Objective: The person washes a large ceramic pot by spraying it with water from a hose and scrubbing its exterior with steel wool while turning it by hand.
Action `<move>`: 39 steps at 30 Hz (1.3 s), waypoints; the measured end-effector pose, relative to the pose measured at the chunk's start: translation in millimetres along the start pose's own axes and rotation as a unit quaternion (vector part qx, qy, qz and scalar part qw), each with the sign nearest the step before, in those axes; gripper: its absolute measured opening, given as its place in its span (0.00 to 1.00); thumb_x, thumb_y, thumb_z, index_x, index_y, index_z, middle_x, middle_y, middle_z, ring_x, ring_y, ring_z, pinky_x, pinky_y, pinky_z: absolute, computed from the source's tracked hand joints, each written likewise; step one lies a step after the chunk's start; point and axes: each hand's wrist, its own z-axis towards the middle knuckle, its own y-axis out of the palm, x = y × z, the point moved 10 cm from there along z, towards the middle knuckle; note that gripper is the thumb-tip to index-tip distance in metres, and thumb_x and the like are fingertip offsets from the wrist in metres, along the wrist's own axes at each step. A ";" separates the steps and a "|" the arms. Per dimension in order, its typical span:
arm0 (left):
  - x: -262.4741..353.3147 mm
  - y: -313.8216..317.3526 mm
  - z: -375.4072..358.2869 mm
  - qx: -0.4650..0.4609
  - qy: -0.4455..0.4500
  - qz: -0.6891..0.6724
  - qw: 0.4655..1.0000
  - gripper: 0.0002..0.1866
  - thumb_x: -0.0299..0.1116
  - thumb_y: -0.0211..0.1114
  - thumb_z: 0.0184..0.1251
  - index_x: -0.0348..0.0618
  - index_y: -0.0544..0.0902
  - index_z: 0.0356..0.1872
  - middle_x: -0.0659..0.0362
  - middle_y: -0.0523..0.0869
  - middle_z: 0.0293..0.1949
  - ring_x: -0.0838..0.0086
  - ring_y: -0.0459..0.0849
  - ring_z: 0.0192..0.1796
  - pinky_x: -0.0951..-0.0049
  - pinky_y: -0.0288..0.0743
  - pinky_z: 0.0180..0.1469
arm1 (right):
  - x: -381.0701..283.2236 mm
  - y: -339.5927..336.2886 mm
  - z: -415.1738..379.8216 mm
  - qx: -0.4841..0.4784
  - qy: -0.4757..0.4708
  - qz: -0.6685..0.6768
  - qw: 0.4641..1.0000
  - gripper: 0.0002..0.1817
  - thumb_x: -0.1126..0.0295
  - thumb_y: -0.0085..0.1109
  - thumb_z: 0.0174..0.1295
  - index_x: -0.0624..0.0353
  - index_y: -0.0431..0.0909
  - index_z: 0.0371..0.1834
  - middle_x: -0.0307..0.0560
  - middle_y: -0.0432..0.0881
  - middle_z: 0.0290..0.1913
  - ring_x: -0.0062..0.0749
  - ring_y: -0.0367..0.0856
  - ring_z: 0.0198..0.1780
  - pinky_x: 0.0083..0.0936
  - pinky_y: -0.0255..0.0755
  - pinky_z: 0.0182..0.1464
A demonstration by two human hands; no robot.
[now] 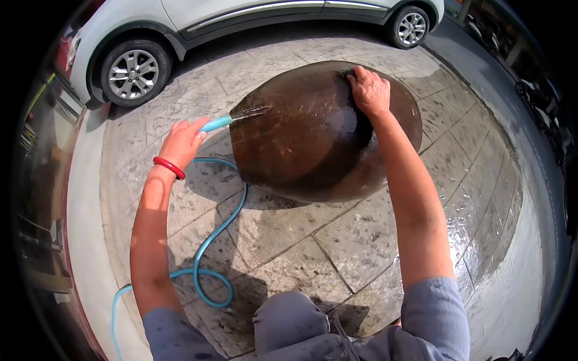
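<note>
Outdoors — our left hand (180, 141), fingers clamped on the hose (215, 124), sprays the wok (301, 138); right hand (368, 90) presses a scrubber (347, 72), fingers closed on it — scrubbing where water runs.

A large pan (313, 129) is lying on the wet pavement (301, 240), directly in front of the person and tilting up toward them. The left hand (180, 143) is sitting just left of the pan, gripping the end of a hose (208, 253); the nozzle is pointing right, and a water jet (248, 112) is landing on the pan's left part. The hose is trailing from that hand toward the person, looping on the pavement beneath the left forearm. The right hand (368, 90) is pressing on the pan's far upper edge, over a scrubber (347, 73). A parked car (241, 24) is standing behind the pan, well apart from it.
</note>
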 end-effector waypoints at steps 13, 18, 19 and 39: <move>175.1 8.4 19.2 -0.031 0.153 0.096 0.983 0.18 0.37 0.59 0.65 0.55 0.77 0.57 0.51 0.77 0.33 0.55 0.75 0.42 0.58 0.71 0.44 | 13.9 -14.3 -18.8 -0.012 0.026 0.061 0.998 0.11 0.56 0.53 0.62 0.48 0.77 0.40 0.39 0.83 0.42 0.35 0.78 0.50 0.41 0.61 0.52; 221.0 29.9 24.3 0.021 0.189 0.086 0.978 0.19 0.37 0.60 0.64 0.53 0.77 0.57 0.52 0.77 0.29 0.57 0.78 0.36 0.57 0.75 0.39 | 15.1 -16.6 -19.9 -0.029 0.045 0.071 0.996 0.12 0.55 0.54 0.62 0.48 0.78 0.42 0.37 0.84 0.42 0.35 0.78 0.50 0.42 0.63 0.50; 228.4 37.6 25.8 0.018 0.197 0.085 0.977 0.19 0.37 0.60 0.64 0.53 0.77 0.57 0.52 0.77 0.29 0.57 0.78 0.36 0.57 0.75 0.39 | 16.3 -14.6 -19.2 -0.039 0.048 0.074 0.995 0.12 0.55 0.54 0.62 0.48 0.78 0.42 0.38 0.84 0.43 0.35 0.78 0.50 0.42 0.63 0.50; 310.1 52.9 88.9 -0.007 0.181 0.072 0.981 0.16 0.40 0.57 0.67 0.50 0.78 0.53 0.46 0.78 0.39 0.50 0.81 0.40 0.53 0.76 0.39 | 16.5 -12.1 3.4 -0.157 0.032 0.091 0.983 0.14 0.66 0.46 0.60 0.50 0.86 0.37 0.45 0.85 0.46 0.37 0.83 0.50 0.31 0.75 0.49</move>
